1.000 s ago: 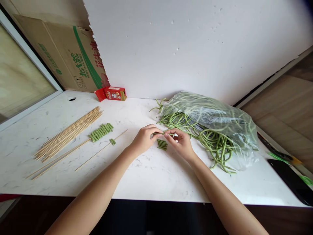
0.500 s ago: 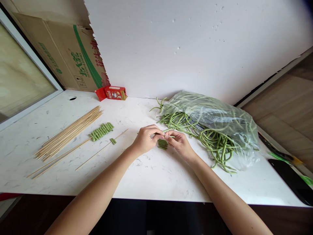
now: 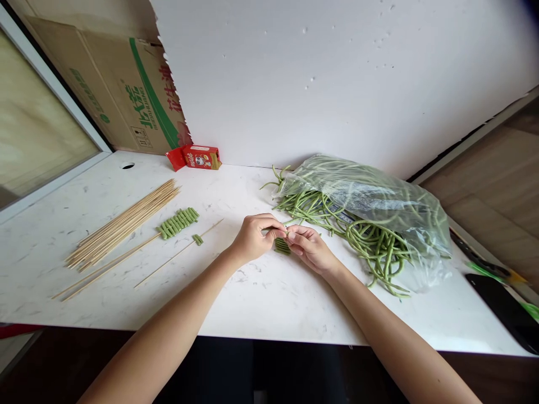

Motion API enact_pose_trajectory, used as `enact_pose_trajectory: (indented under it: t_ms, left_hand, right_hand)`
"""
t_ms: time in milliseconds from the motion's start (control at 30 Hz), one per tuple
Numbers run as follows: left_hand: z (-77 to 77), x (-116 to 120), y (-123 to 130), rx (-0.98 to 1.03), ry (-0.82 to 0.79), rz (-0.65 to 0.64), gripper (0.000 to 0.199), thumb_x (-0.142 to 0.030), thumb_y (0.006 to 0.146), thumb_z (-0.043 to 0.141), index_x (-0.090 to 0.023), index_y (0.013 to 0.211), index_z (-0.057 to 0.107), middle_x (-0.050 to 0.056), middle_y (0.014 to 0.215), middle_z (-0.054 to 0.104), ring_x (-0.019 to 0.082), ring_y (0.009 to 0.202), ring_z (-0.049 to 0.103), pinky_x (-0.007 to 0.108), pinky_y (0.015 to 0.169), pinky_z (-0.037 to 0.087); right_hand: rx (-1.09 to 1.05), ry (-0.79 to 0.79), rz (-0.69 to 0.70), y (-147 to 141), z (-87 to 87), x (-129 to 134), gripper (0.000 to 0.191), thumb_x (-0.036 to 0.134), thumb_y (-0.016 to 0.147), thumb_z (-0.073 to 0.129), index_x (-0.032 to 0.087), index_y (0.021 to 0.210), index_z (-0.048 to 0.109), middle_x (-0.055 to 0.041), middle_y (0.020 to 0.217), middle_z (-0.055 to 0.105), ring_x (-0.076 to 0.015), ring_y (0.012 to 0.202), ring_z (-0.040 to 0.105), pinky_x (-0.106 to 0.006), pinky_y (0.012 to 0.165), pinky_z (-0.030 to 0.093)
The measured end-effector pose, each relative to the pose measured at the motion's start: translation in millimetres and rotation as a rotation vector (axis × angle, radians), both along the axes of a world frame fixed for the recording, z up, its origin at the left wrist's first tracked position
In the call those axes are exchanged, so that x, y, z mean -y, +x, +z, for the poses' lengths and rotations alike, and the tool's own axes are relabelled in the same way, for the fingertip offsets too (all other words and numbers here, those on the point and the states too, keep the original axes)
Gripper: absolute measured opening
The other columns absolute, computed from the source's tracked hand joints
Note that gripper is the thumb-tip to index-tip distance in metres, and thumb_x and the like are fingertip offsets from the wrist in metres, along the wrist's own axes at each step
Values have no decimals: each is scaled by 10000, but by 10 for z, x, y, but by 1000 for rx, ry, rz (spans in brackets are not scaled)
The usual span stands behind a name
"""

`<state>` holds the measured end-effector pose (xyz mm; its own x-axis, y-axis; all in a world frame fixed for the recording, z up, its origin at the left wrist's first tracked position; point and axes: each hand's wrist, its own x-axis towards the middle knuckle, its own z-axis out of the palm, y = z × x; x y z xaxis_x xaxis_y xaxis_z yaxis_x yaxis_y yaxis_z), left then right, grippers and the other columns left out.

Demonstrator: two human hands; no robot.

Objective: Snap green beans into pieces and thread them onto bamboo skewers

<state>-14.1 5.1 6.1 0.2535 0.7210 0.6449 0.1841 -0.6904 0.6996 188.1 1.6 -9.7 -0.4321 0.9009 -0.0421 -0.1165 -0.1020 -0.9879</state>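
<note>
My left hand (image 3: 257, 238) and my right hand (image 3: 311, 249) meet fingertip to fingertip over the worktop, both pinching a green long bean (image 3: 287, 234) that their fingers mostly cover. Just below them lies a small row of cut bean pieces (image 3: 282, 246), partly hidden by the hands. Left of my left hand, a single bamboo skewer (image 3: 168, 262) lies beside two short bean pieces (image 3: 197, 239). Farther left, a raft of bean pieces (image 3: 179, 223) is threaded on two skewers (image 3: 113, 266).
A bundle of bamboo skewers (image 3: 126, 227) lies at left. A clear plastic bag (image 3: 374, 188) spills long beans (image 3: 385, 247) at right. A black phone (image 3: 501, 311) lies near the right edge. Behind are a red box (image 3: 204, 157), a cardboard carton (image 3: 113, 95) and a white panel (image 3: 315, 84).
The view has shifted slightly. My fingertips have drawn tighter together and the right hand's fingers have turned, so less of the bean shows between them.
</note>
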Motion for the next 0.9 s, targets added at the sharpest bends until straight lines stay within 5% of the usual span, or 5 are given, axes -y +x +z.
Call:
enact_pose_trajectory:
  t_ms: [600, 900]
  left_hand:
    - [-30, -12, 12, 0, 22, 20, 177, -40, 888, 675, -176, 830, 772, 42, 822, 775, 160, 754, 704, 279, 710, 552]
    - [-87, -85, -73, -121, 81, 86, 185, -110, 977, 611, -193, 911, 762, 56, 896, 752, 172, 824, 704, 291, 761, 555]
  right_hand:
    - [16, -19, -26, 19, -37, -31, 399, 570, 804, 819, 196, 781, 682, 41, 644, 421, -88, 524, 255, -246, 462, 218]
    - [287, 452, -299, 27, 44, -15, 298, 477, 835, 840, 222, 987, 820, -98, 950, 764, -201, 742, 635, -328, 576, 530]
